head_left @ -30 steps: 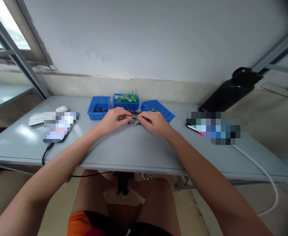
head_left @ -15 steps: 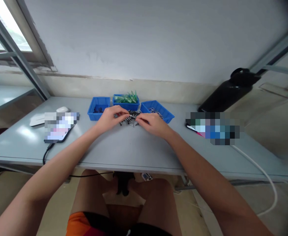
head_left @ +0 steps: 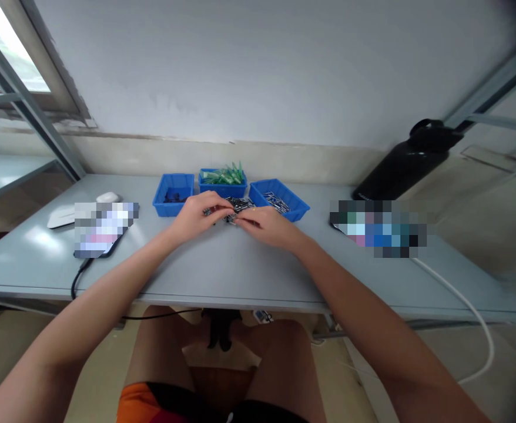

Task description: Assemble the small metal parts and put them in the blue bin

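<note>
At the metal pile (head_left: 243,204), the right hand (head_left: 267,225) has been brought nearer the left hand (head_left: 196,213); both grips' closure and contents cannot be told.

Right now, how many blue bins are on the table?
3: the left bin with dark pieces, the middle bin with green pieces, the angled right bin with slim metal pieces.

Pale wall (head_left: 258,76), cream lower band (head_left: 293,158); 1 bright window (head_left: 9,59) upper left; grey table (head_left: 223,270), beige floor (head_left: 103,364)
</note>
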The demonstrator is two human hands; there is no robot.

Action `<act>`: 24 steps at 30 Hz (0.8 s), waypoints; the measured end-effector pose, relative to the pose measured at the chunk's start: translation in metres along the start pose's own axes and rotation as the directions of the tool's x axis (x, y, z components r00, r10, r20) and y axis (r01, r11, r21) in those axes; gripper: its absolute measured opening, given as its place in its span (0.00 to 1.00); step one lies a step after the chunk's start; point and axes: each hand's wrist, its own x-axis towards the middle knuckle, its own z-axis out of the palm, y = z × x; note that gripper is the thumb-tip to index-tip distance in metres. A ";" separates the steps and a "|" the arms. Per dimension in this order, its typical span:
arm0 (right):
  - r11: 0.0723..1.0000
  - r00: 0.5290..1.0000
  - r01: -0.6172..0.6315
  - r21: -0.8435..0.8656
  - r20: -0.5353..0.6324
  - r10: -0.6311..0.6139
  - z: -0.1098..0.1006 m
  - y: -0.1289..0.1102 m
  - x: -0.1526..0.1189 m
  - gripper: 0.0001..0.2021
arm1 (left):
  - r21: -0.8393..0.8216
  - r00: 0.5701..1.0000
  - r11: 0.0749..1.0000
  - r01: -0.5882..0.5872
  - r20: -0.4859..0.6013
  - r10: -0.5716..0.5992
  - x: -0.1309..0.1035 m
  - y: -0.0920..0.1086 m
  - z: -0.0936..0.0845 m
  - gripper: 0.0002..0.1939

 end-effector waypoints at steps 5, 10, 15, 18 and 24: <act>0.998 0.987 -0.036 -0.043 -0.157 0.029 -0.006 0.009 -0.002 0.12 | 0.061 0.999 0.998 0.036 -0.026 -0.035 0.001 -0.008 -0.002 0.15; 0.998 0.962 -0.046 -0.051 -0.272 0.030 -0.007 0.007 -0.002 0.13 | 0.088 0.998 0.995 0.048 0.027 -0.051 0.000 -0.013 -0.001 0.13; 0.999 0.958 -0.027 -0.042 -0.288 0.014 -0.006 0.003 -0.003 0.14 | 0.079 0.970 0.997 -0.008 0.242 -0.011 0.000 -0.008 0.002 0.08; 0.999 0.961 0.014 -0.030 -0.277 -0.022 -0.005 0.001 -0.003 0.13 | 0.077 0.956 0.997 -0.026 0.292 0.003 0.000 -0.006 0.004 0.07; 1.000 0.959 -0.017 -0.023 -0.282 0.010 -0.006 0.003 -0.003 0.13 | 0.117 0.972 0.993 -0.022 0.234 -0.006 -0.001 -0.010 0.001 0.07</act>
